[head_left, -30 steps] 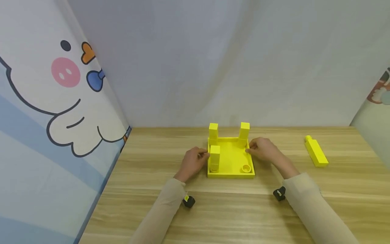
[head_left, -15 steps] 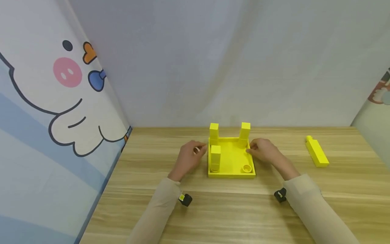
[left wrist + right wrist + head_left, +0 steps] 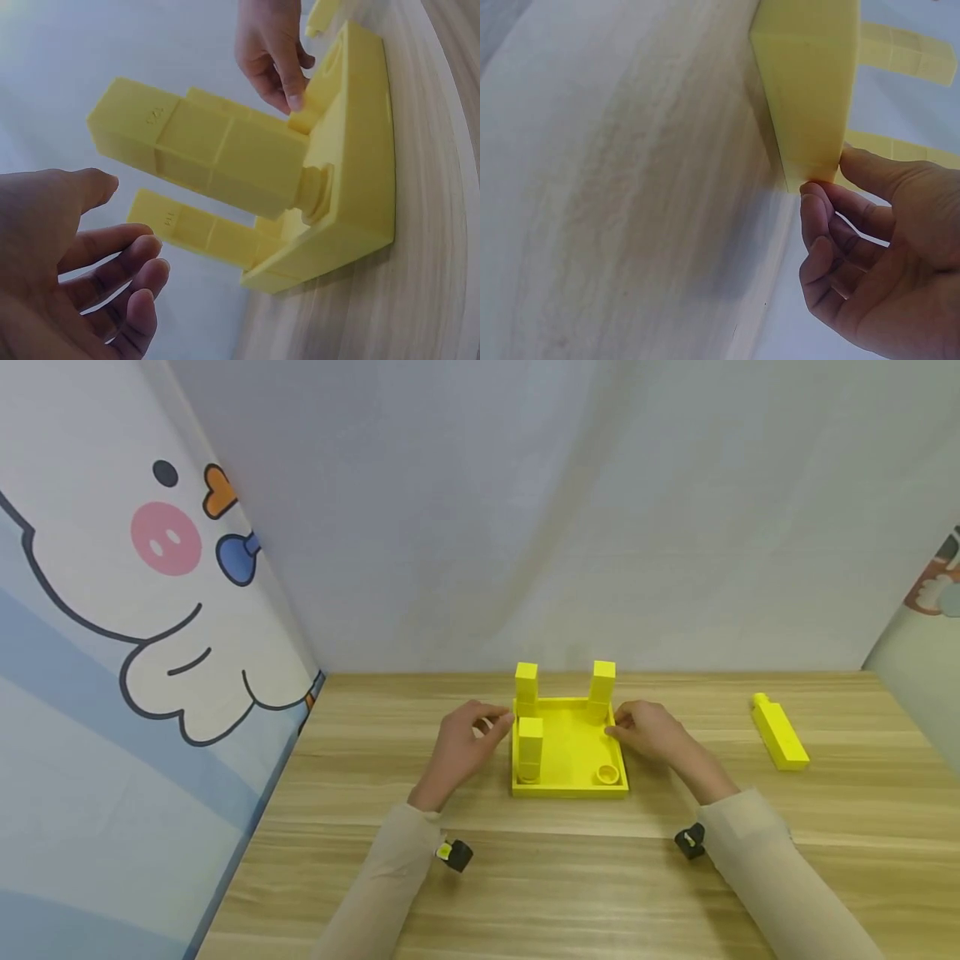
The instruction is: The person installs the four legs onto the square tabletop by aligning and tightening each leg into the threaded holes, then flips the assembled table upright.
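Note:
A square yellow tray [image 3: 570,792] sits on the table, with block-shaped legs standing upright at three of its corners. The front-left leg [image 3: 530,743] rises from a round socket; the near-right corner shows a bare round socket [image 3: 607,774]. My right hand [image 3: 648,728] pinches the tray's right wall, thumb over the rim and fingers outside, as the right wrist view shows with the hand [image 3: 900,232] at the wall. Beside the left wall, my left hand [image 3: 467,743] holds nothing. Its fingers are loosely bent and apart from the legs in the left wrist view.
A loose yellow leg [image 3: 780,735] with a round knob at one end lies on the table [image 3: 570,877] at the right. A pale curtain [image 3: 525,527] hangs behind the table, and a cartoon-printed cloth [image 3: 187,693] hangs at the left.
My left hand has let go of the tray's left wall and shifted back and slightly left, its fingers spreading a little. The right hand has kept its hold on the tray.

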### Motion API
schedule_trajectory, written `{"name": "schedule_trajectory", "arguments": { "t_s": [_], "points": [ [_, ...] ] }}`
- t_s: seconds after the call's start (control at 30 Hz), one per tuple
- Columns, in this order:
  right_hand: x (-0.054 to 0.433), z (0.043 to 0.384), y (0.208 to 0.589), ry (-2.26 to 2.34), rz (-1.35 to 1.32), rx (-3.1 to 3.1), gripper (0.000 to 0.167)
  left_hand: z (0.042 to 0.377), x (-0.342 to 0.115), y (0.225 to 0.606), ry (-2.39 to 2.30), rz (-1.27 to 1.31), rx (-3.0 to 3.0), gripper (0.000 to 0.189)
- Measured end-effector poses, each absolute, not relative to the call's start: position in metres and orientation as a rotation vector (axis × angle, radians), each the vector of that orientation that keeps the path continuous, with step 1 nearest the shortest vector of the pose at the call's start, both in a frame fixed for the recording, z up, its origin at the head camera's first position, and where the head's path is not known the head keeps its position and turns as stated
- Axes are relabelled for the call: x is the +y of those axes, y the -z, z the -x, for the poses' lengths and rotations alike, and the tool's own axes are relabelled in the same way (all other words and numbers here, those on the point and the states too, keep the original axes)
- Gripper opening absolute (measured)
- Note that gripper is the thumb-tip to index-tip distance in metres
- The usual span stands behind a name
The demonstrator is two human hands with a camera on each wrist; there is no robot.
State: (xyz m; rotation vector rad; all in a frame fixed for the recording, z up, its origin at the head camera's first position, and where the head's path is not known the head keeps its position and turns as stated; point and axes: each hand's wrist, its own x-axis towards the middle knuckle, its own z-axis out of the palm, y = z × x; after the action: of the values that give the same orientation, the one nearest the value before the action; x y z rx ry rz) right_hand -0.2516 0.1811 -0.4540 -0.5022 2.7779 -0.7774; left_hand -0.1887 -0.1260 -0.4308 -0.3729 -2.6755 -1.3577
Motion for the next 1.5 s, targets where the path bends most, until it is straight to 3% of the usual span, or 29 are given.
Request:
{"name": "schedule_trajectory", "arguments": {
  "t_s": [0.47,1.1,1.5],
  "points": [
    [0.18,0.252,0.455,0.775,0.503,2.779,0.031,0.167,-0.107,0.402,1.205,0.257,-2.707,0.046],
    [0.178,0.25,0.455,0.753,0.457,2.788,0.033,0.166,-0.103,0.403,1.185,0.453,-2.701,0.032],
    [0.175,0.25,0.457,0.732,0.415,2.79,0.033,0.168,-0.107,0.407,1.083,0.621,-2.705,0.036]
  ]
}}
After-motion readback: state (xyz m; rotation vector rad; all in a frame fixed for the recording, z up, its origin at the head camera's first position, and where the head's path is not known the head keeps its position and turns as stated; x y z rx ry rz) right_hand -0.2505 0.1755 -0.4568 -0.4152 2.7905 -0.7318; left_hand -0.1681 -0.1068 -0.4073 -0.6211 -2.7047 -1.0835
